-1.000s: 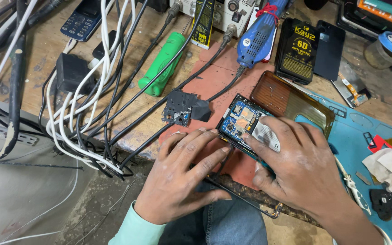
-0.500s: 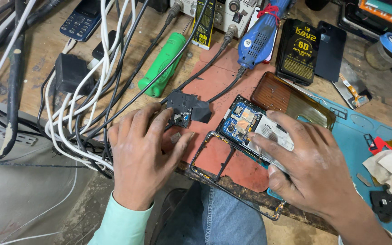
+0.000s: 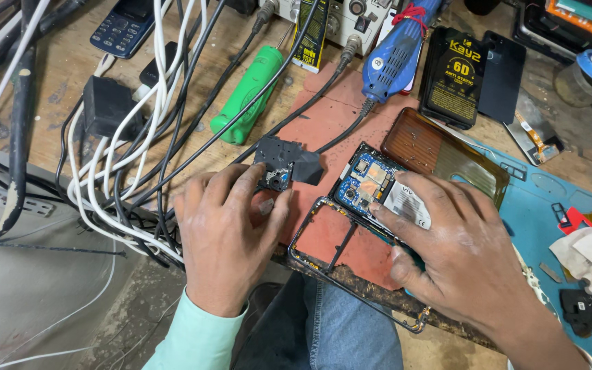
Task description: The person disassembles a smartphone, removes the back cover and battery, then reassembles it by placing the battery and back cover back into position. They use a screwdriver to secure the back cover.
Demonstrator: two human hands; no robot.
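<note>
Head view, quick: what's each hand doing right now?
Left hand: fingertips on the black cover piece, grip not clearly closed.
Right hand: pressed flat on the opened phone, holding it down.

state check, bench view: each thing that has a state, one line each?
opened phone: back off, board exposed, right hand pressing it flat
black cover piece: detached, left hand fingertips on it
phone frame: bare, lying at bench edge
brown back cover: removed, lying flat
blue rotary tool: lying idle
keypad phone: screen dark

View: we look down from head height, close over the bench's (image 3: 56,82) near edge.
Facing: forward, toward its far edge.
</note>
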